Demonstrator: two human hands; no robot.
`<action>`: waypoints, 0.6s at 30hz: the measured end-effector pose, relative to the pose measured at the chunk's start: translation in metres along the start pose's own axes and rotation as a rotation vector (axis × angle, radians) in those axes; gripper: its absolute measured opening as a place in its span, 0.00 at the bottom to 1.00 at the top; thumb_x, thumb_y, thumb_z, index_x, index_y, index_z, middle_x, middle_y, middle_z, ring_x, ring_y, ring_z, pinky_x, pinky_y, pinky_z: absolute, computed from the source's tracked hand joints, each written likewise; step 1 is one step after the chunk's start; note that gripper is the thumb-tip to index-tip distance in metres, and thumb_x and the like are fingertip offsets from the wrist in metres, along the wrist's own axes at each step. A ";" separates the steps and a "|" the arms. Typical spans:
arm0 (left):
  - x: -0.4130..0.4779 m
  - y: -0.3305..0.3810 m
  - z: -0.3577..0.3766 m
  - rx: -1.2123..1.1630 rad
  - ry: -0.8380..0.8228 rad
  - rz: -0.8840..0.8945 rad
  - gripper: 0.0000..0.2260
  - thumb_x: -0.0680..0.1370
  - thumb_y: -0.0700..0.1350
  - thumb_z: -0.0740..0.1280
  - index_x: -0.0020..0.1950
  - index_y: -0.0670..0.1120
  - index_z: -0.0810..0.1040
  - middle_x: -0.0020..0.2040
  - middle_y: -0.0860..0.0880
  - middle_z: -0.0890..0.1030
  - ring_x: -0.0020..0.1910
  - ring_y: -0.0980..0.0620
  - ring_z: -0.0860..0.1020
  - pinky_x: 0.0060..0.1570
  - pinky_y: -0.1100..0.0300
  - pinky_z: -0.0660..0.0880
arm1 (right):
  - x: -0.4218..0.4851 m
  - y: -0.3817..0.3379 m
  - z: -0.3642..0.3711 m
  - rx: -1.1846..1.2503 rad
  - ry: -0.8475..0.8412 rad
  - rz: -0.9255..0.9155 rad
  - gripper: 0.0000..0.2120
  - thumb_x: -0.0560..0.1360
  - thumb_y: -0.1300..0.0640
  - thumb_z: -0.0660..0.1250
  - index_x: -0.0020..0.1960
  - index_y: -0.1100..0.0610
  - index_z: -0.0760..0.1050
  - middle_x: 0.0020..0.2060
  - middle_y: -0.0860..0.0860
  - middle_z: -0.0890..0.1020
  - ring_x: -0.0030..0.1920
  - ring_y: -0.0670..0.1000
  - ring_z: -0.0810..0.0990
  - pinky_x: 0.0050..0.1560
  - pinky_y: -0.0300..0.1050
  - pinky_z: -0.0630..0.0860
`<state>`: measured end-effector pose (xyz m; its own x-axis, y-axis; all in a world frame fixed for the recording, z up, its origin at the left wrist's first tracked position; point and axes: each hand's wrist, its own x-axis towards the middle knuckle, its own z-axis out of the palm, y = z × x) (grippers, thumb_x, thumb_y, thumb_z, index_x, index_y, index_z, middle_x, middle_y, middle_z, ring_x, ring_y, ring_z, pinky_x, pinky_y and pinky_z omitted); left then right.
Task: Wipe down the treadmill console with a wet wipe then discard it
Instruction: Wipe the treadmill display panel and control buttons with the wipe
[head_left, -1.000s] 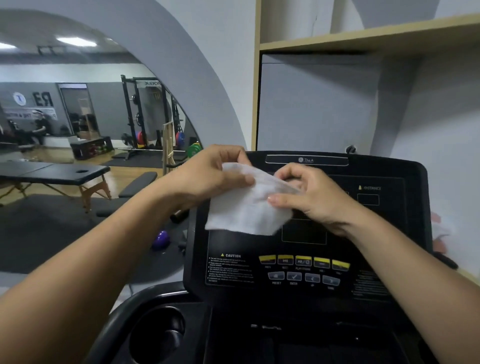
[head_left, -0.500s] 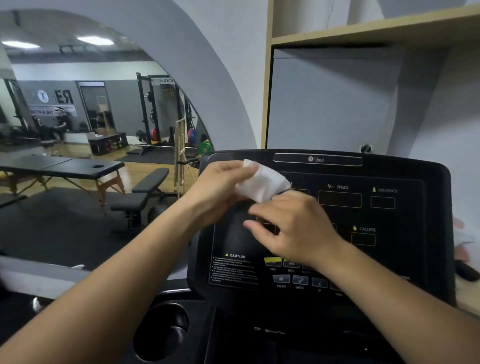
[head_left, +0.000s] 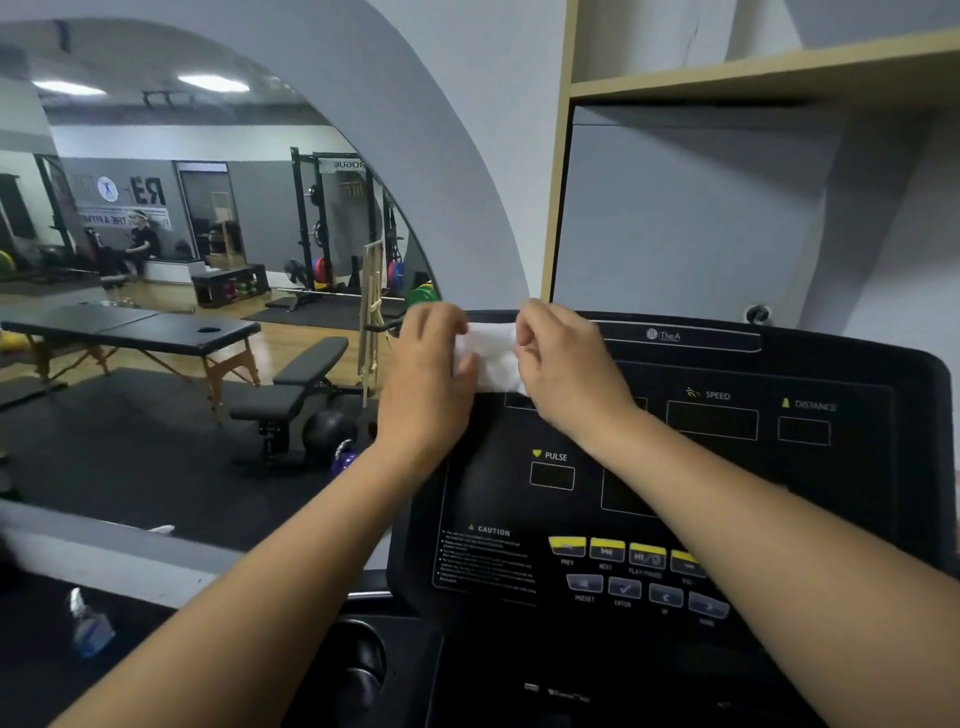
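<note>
The black treadmill console fills the right half of the view, with dark display windows and yellow and grey buttons low down. A white wet wipe, folded small, is held at the console's upper left corner. My left hand grips its left edge and my right hand pinches its right edge. Both hands cover part of the wipe and the console's top left display.
A large arched mirror on the left reflects a gym with a massage table, bench and rack. A wooden shelf hangs above the console. A cup holder sits below left, and a spray bottle lies at lower left.
The wipe has been folded from a wide sheet to a small pad. Both hands have risen with it from the console's middle to its upper left corner.
</note>
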<state>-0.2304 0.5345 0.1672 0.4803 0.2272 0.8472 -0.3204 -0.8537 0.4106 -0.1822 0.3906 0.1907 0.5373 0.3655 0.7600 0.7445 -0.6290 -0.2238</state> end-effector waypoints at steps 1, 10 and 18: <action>0.000 -0.004 0.002 0.188 0.010 0.180 0.11 0.72 0.36 0.70 0.52 0.43 0.77 0.59 0.42 0.77 0.52 0.43 0.75 0.47 0.49 0.75 | 0.003 0.002 0.006 -0.133 -0.010 -0.073 0.07 0.72 0.67 0.67 0.46 0.57 0.72 0.44 0.57 0.75 0.39 0.61 0.75 0.36 0.49 0.71; -0.042 -0.036 0.017 0.426 -0.328 0.381 0.20 0.79 0.44 0.58 0.69 0.40 0.72 0.74 0.40 0.69 0.74 0.44 0.66 0.71 0.45 0.64 | -0.031 0.027 0.025 -0.651 -0.142 -0.375 0.23 0.75 0.58 0.53 0.66 0.61 0.75 0.68 0.58 0.74 0.70 0.58 0.70 0.67 0.67 0.64; -0.005 -0.040 0.024 0.495 -0.323 0.299 0.27 0.82 0.52 0.51 0.79 0.41 0.58 0.79 0.44 0.59 0.79 0.47 0.52 0.77 0.44 0.50 | 0.000 0.008 0.023 -0.653 -0.328 -0.221 0.32 0.78 0.45 0.41 0.78 0.57 0.56 0.78 0.52 0.57 0.79 0.51 0.52 0.73 0.71 0.43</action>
<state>-0.2008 0.5566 0.1383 0.6744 -0.1397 0.7250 -0.1023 -0.9901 -0.0957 -0.1674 0.4013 0.1746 0.5695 0.6508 0.5022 0.5174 -0.7585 0.3962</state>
